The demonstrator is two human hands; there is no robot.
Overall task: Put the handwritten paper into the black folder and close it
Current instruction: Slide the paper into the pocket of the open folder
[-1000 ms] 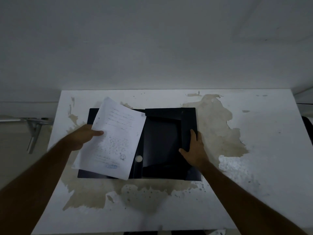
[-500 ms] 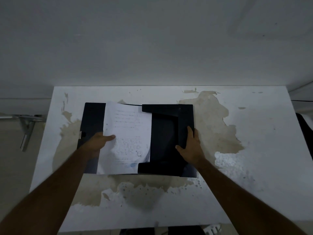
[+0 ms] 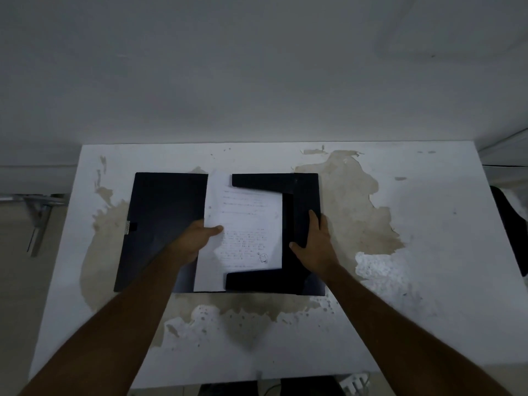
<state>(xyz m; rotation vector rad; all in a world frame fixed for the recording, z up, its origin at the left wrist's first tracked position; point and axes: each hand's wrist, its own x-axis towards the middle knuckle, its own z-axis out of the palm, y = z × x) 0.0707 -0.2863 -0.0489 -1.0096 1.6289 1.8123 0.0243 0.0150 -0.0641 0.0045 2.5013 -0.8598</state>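
Observation:
The black folder (image 3: pixel 163 224) lies open and flat in the middle of the table. The handwritten paper (image 3: pixel 248 218) sits mostly in its right half, its top and bottom edges tucked under the folder's inner flaps, its left strip still over the spine. My left hand (image 3: pixel 197 238) pinches the paper's left edge, thumb on top. My right hand (image 3: pixel 314 241) presses on the right side flap of the folder, fingers spread over its outer edge.
The white table (image 3: pixel 428 252) has large patches of peeled, brownish surface around the folder. A metal bracket (image 3: pixel 37 221) shows off the left edge, a dark object (image 3: pixel 508 224) off the right edge. A wall rises behind the table.
My left hand has slid the paper to the right, from over the left cover into the right half and under the flaps. My right hand has stayed on the right flap.

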